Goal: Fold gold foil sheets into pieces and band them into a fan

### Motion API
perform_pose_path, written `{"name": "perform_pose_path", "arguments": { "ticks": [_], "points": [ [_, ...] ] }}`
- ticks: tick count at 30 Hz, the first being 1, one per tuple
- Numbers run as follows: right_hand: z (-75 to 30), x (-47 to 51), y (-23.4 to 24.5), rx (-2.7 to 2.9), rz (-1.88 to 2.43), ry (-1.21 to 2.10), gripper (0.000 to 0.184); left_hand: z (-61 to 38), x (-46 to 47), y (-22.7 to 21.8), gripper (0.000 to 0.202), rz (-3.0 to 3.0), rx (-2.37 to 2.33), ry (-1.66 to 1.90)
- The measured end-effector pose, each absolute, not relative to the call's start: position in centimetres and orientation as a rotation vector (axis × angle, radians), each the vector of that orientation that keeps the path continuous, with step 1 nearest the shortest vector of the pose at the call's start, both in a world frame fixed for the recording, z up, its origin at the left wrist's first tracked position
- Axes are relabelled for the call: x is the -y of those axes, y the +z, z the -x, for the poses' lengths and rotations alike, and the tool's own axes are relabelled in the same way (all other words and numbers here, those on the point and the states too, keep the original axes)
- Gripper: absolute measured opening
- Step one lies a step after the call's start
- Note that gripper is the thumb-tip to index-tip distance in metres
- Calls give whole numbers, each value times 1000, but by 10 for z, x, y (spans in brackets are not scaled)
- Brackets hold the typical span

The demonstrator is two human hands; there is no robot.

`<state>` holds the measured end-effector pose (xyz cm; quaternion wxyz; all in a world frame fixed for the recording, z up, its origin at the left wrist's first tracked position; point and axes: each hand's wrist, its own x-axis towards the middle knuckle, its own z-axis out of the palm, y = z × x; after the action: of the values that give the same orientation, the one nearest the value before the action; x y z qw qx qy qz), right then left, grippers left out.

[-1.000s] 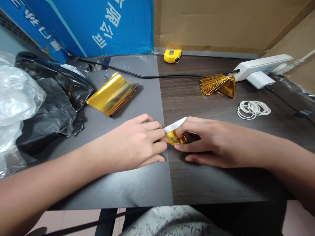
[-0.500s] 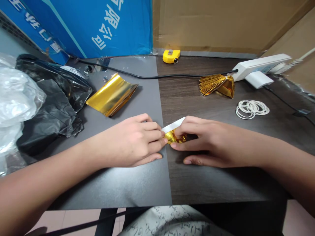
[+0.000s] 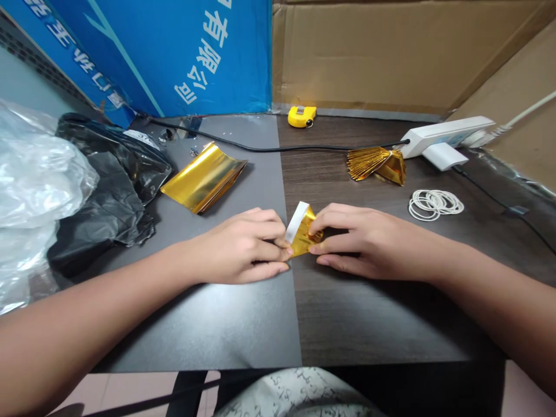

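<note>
Between my two hands, on the seam of the desk, is a small sheet of gold foil paper (image 3: 302, 238), partly folded, with a white strip along its upper left edge. My left hand (image 3: 247, 246) pinches its lower left corner with fingertips and thumb. On the other side, my right hand (image 3: 365, 240) grips the right part, its fingers and thumb closing on the foil. Fingers hide some of the folds. Beyond my left hand lies a stack of gold foil sheets (image 3: 204, 176). Farther right sits a banded bundle of folded gold foil (image 3: 376, 164).
White rubber bands (image 3: 435, 205) lie at the right, near a white power strip (image 3: 449, 136) with a plugged charger. A yellow tape measure (image 3: 302, 116) and black cable (image 3: 278, 149) are at the back. Plastic bags (image 3: 113, 191) fill the left side. Cardboard boxes (image 3: 360, 58) stand behind.
The foil paper has turned, so its white strip now stands steeper and more of the gold shows. My right hand has shifted slightly, its thumb now closer to the foil. The view has tilted a little.
</note>
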<state>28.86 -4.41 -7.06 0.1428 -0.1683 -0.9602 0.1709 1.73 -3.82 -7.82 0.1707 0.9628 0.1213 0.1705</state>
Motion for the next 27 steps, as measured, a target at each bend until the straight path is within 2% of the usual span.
{"name": "perform_pose_path", "arguments": {
  "ticks": [4, 9, 19, 23, 27],
  "points": [
    [-285, 44, -74, 2782, 451, 395, 24, -18, 44, -77, 25, -2796, -298, 363],
    [-280, 48, -80, 2702, 504, 367, 18, -17, 41, -79, 20, -2760, -304, 450],
    [-268, 60, -79, 2643, 286, 823, 15, -32, 74, -71, 45, -2888, -111, 400],
    [-265, 71, -77, 2663, 175, 1005, 25, -39, 97, -67, 40, -2921, -77, 410],
    [-263, 83, -78, 2696, 104, 1003, 31, -45, 119, -62, 31, -2956, -124, 464]
  ]
}}
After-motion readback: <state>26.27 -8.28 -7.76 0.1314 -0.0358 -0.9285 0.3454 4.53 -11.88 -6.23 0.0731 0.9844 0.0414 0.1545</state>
